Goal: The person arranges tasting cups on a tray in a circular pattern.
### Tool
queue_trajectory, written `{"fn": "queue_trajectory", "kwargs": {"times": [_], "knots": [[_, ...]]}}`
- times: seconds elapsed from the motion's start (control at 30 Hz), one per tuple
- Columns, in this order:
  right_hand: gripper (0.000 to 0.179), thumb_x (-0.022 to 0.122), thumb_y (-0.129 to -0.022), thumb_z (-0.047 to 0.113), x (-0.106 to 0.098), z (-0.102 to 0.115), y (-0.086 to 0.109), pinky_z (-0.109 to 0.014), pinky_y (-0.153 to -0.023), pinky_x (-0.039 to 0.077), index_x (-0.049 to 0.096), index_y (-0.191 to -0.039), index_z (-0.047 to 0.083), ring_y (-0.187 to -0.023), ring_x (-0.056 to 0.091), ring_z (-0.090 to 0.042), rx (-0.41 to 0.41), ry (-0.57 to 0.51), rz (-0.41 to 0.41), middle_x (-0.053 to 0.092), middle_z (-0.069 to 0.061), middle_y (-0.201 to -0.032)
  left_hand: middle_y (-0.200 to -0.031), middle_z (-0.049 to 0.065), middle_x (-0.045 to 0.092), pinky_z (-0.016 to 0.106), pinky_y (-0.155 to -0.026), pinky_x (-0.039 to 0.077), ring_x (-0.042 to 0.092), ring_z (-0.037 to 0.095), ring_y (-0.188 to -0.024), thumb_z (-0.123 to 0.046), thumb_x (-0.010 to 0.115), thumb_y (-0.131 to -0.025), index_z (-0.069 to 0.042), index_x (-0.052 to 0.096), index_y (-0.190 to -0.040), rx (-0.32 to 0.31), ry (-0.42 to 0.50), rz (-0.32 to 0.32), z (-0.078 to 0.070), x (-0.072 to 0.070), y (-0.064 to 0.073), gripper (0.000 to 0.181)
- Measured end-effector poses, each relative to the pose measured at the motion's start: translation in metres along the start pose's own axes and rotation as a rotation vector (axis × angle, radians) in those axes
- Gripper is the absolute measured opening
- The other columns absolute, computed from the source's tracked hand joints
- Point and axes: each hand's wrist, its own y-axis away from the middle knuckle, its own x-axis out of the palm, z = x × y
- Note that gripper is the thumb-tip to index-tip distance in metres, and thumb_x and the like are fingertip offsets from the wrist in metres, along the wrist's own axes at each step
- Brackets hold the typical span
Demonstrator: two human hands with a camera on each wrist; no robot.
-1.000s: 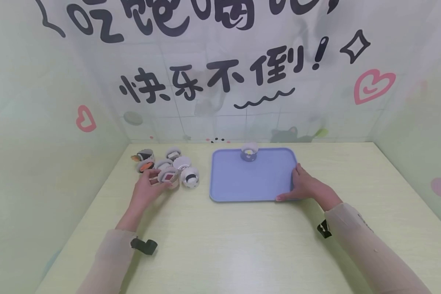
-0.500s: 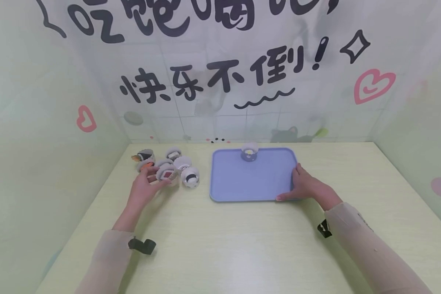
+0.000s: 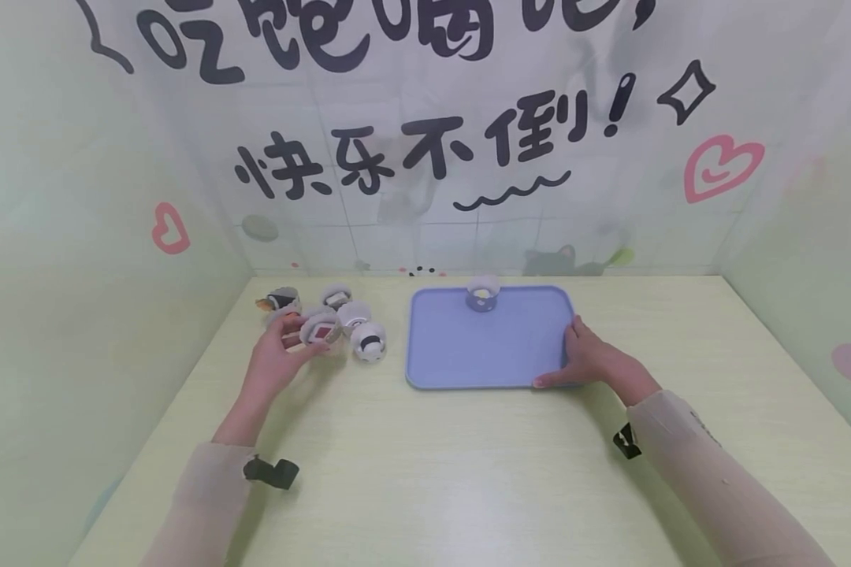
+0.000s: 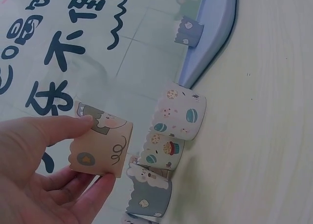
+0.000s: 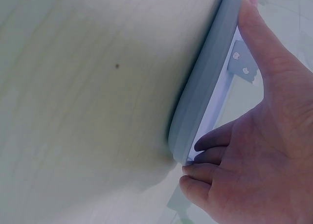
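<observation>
In the head view, my left hand (image 3: pixel 273 362) pinches a small paper baking cup (image 3: pixel 321 331) with a white and red square piece inside. The left wrist view shows this tan printed cup (image 4: pixel 100 141) lifted between thumb and fingers. My right hand (image 3: pixel 596 361) holds the right front corner of a blue tray (image 3: pixel 485 350), its thumb along the front rim and its fingers at the right side. In the right wrist view, the fingertips reach over the tray rim (image 5: pixel 198 92). A blue-grey baking cup (image 3: pixel 482 299) stands at the tray's back edge.
Several filled baking cups cluster at the back left, including one with a black-banded white piece (image 3: pixel 370 342), another (image 3: pixel 337 297) behind it, and one with an orange tail-like piece (image 3: pixel 281 299). Printed cloth walls (image 3: pixel 425 228) enclose the table (image 3: pixel 411 472) at the back and sides.
My left hand has drawn slightly left and up with the held baking cup, now off the cups beside it. The right hand and the tray stay in place.
</observation>
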Motion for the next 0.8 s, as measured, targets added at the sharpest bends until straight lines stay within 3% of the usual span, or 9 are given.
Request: {"fn": "queue_trajectory", "kwargs": {"times": [0.27, 0.5, 0.8], "knots": [[0.143, 0.079, -0.071, 0.067, 0.002, 0.000, -0.002, -0.061, -0.123, 0.017, -0.001, -0.145, -0.026, -0.147, 0.006, -0.057, -0.001, -0.014, 0.007, -0.004, -0.046, -0.155, -0.145, 0.024, 0.049, 0.039, -0.102, 0.055, 0.054, 0.039, -0.132, -0.023, 0.073, -0.092, 0.001, 0.038, -0.144, 0.010, 0.008, 0.000, -0.003, -0.002, 0.004, 0.068], [0.141, 0.079, -0.070, 0.066, 0.002, -0.001, -0.002, -0.061, -0.123, 0.018, 0.003, -0.145, -0.027, -0.146, 0.008, -0.058, -0.008, 0.006, -0.010, 0.000, -0.047, -0.154, -0.142, 0.023, 0.052, 0.025, -0.094, 0.055, 0.056, 0.038, -0.130, -0.025, 0.073, -0.091, -0.001, 0.040, -0.142, 0.032, 0.009, -0.001, -0.008, -0.002, 0.006, 0.065], [0.137, 0.078, -0.072, 0.065, 0.000, 0.003, 0.000, -0.062, -0.122, 0.020, 0.008, -0.144, -0.028, -0.145, 0.012, -0.060, -0.023, 0.049, -0.013, 0.004, -0.049, -0.153, -0.141, 0.022, 0.051, 0.040, -0.100, 0.056, 0.055, 0.039, -0.129, -0.022, 0.073, -0.091, -0.001, 0.041, -0.140, 0.053, 0.018, -0.001, -0.012, 0.000, 0.009, 0.062]]}}
